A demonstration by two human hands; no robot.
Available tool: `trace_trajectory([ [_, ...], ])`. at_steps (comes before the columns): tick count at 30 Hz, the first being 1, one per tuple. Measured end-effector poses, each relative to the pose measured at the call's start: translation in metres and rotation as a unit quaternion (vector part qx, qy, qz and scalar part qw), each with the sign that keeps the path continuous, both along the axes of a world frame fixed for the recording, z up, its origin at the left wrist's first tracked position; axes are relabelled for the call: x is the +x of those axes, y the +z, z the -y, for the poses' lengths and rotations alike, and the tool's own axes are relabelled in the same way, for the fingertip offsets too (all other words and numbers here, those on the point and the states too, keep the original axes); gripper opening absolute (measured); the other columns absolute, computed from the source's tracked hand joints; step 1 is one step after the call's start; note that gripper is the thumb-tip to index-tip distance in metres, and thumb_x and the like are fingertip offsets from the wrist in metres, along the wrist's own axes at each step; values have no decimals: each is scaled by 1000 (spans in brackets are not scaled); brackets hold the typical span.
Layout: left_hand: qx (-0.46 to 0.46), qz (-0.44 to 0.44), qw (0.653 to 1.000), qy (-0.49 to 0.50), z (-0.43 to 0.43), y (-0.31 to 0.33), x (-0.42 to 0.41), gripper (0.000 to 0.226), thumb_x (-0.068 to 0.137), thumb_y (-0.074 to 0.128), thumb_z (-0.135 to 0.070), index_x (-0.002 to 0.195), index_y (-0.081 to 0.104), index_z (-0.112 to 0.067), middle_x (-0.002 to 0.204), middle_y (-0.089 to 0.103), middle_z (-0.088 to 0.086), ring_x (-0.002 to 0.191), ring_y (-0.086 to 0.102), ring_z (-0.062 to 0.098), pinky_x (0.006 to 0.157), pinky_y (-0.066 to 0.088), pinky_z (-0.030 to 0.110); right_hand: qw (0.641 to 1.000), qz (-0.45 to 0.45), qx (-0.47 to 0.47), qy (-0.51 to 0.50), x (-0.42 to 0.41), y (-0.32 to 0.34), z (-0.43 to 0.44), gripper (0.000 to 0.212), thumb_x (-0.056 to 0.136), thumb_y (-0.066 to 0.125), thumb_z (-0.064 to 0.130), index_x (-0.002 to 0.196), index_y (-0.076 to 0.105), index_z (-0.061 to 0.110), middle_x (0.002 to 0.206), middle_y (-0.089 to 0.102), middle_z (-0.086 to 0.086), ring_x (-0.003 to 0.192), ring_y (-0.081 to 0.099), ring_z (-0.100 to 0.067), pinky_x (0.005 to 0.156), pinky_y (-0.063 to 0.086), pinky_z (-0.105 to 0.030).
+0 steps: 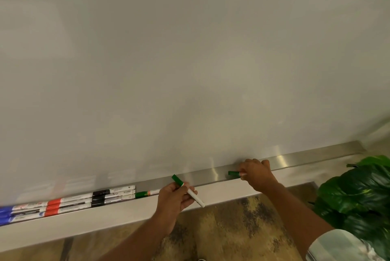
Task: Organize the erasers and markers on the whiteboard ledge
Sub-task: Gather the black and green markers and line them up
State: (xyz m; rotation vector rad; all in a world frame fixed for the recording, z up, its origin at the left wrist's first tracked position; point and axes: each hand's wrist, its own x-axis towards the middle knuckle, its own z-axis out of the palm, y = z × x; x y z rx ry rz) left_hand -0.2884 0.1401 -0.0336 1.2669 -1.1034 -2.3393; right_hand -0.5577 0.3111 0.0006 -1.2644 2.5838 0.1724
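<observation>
I am standing at the whiteboard and looking down along its metal ledge, which is running from the near left up toward the far right. My left hand is closing around a green-capped marker, fingers and thumb pinching the white barrel near its middle. I am holding it above the front lip of the ledge, tilted, with the green cap pointing up and to the far left and the white end pointing down toward me on the right.

My right hand is reaching farther to the right along the ledge and is gripping a second green marker by its barrel. Only the green cap and a little orange-and-white band are sticking out to the left of my curled fingers; the rest is hidden in my grip. This one is lying level in the ledge channel or just above it; I cannot tell whether it is touching the metal.

A third green marker is lying flat in the ledge just left of my left hand. Farther left, the other markers are lying in tidy rows: black-capped markers, then red-capped markers, then blue-capped markers at the left edge.

A leafy plant is standing at the right, near my right arm.
</observation>
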Motion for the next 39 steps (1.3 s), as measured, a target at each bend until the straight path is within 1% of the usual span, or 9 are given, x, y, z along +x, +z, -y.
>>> trace_trajectory([
  [4, 4, -4, 1000, 3, -1, 6, 1, 20, 103, 67, -12, 116, 71, 3, 106, 82, 21, 102, 81, 35, 85, 67, 43, 985, 116, -122, -32, 25, 6, 22, 11, 96, 62, 33, 102, 67, 26, 98, 67, 5, 93, 63, -16, 91, 48, -40],
  [7, 4, -5, 1000, 3, -3, 10, 2, 21, 104, 65, -13, 117, 70, 3, 107, 82, 20, 103, 81, 33, 91, 66, 46, 945, 226, -232, -49, 57, 9, 39, 7, 90, 72, 30, 92, 66, 28, 87, 66, 10, 81, 62, -6, 75, 53, -29],
  [13, 12, -32, 999, 2, -3, 16, 7, 23, 103, 67, -12, 122, 69, 0, 111, 82, 20, 105, 80, 35, 98, 63, 51, 890, 281, -351, -75, 122, 1, 73, 4, 89, 71, 33, 93, 70, 33, 88, 67, 17, 86, 64, -2, 73, 55, -20],
  [18, 12, -72, 997, 0, 0, 21, 16, 24, 102, 70, -17, 124, 74, -10, 117, 81, 17, 109, 79, 36, 92, 66, 44, 889, 289, -351, -54, 157, -9, 83, 9, 97, 61, 36, 101, 69, 38, 92, 66, 22, 91, 63, -1, 76, 52, -16],
  [26, 26, -89, 996, 19, 4, 20, 33, 28, 100, 73, -20, 122, 75, -3, 118, 80, 19, 112, 78, 36, 93, 65, 41, 887, 292, -356, -20, 178, -5, 88, 22, 99, 63, 34, 105, 69, 54, 101, 70, 22, 98, 64, 1, 84, 53, -18],
  [29, 32, -87, 995, 42, 9, 21, 35, 30, 98, 74, -20, 121, 74, 0, 117, 80, 21, 110, 78, 38, 91, 66, 42, 879, 292, -369, -68, 182, -5, 88, 14, 97, 65, 44, 110, 70, 43, 106, 68, 24, 101, 62, 4, 80, 50, -13],
  [32, 44, -74, 993, 81, 18, 21, 37, 29, 97, 76, -16, 120, 73, 1, 113, 80, 23, 106, 79, 39, 83, 67, 40, 866, 274, -391, -150, 181, -7, 85, 14, 96, 69, 31, 110, 69, 33, 102, 66, 23, 92, 65, 2, 72, 47, -9],
  [36, 67, -78, 987, 123, 27, 21, 41, 27, 97, 74, -11, 120, 70, 3, 112, 81, 23, 104, 80, 39, 79, 68, 39, 817, 353, -376, -258, 184, -10, 81, 9, 99, 66, 30, 102, 73, 26, 93, 76, 9, 85, 72, -11, 71, 53, -20],
  [39, 79, -85, 984, 135, 29, 20, 45, 26, 98, 73, -11, 120, 70, 3, 112, 81, 23, 104, 80, 37, 78, 68, 38, 738, 466, -372, -315, 194, -10, 81, 12, 100, 65, 25, 104, 74, 19, 87, 80, -3, 80, 78, -20, 70, 63, -29],
])
